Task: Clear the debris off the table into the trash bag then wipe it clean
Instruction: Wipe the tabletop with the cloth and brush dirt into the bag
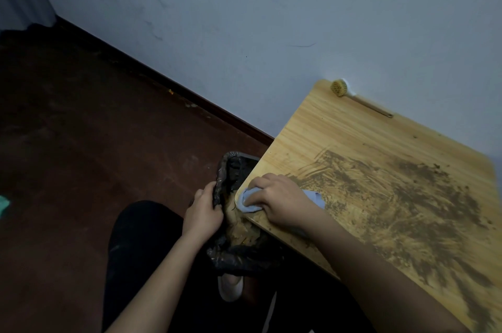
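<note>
A light wooden table [339, 131] carries a wide smear of brown dirt debris [402, 197] across its middle and right. My right hand [282, 199] presses a pale blue cloth [248, 201] onto the table's left edge. Just below that edge hangs a black trash bag [233, 251] with brown debris inside. My left hand [202, 210] grips the bag's rim and holds it against the table edge.
A small brush with a round yellow head and thin handle [355, 97] lies at the table's far edge by the white wall. The floor is dark red-brown. My dark-clothed legs and a white shoe [231, 286] are under the bag. Something green [4, 203] lies at the far left.
</note>
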{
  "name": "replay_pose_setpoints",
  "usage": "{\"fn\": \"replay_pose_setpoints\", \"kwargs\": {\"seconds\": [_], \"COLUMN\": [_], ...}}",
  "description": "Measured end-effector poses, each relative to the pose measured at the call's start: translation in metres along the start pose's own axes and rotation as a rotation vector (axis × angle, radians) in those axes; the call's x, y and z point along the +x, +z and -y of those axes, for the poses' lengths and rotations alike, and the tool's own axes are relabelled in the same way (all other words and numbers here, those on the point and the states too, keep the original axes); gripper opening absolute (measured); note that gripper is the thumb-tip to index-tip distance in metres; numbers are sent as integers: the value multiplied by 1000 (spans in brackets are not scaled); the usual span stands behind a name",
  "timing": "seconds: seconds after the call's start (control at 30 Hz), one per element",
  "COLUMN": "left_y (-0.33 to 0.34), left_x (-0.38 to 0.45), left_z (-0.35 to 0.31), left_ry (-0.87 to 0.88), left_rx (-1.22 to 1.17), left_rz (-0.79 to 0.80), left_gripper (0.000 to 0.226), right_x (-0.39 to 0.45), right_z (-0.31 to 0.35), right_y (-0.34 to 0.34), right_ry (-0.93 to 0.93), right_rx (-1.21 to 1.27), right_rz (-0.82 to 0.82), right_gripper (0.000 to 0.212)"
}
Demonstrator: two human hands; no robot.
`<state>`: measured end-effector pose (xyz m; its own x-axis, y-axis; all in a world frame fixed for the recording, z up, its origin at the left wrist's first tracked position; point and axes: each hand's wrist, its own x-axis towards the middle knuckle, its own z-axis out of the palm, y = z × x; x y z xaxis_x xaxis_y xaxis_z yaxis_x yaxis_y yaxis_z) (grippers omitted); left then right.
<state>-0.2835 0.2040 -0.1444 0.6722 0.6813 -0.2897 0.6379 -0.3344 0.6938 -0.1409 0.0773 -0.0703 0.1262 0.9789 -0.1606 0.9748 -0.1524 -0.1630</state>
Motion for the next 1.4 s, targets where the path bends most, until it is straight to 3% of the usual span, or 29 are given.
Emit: {"fn": "replay_pose_setpoints", "kwargs": {"seconds": [0.23,0.57,0.97,1.1,1.23,1.4], "left_y": [0,3,6,6,5,6], "left_x": [-1,-1,0,-1,-4,-7], "left_z": [-1,1,0,-2,-4,-8], "left_ry": [-5,-9,-28,-22,-20,-13], "left_rx": [3,-16,-2,11,16,19], "left_rz": [-11,-20,-12,-3,-3,-11], "left_gripper": [54,54,56,55,54,56], "right_x": [-10,-19,-21,-26,-31,-30], "right_z": [-34,-71,-34,-44,-49,-35], "right_y": [-17,-13,2,-6,-6,2], "right_ry": [371,727,368,439,539,474], "right_rx": [-1,67,29,34,7,-2], "right_rz": [-172,-181,-65,-173,-134,-96], "right_gripper": [36,30,25,32,30,27]}}
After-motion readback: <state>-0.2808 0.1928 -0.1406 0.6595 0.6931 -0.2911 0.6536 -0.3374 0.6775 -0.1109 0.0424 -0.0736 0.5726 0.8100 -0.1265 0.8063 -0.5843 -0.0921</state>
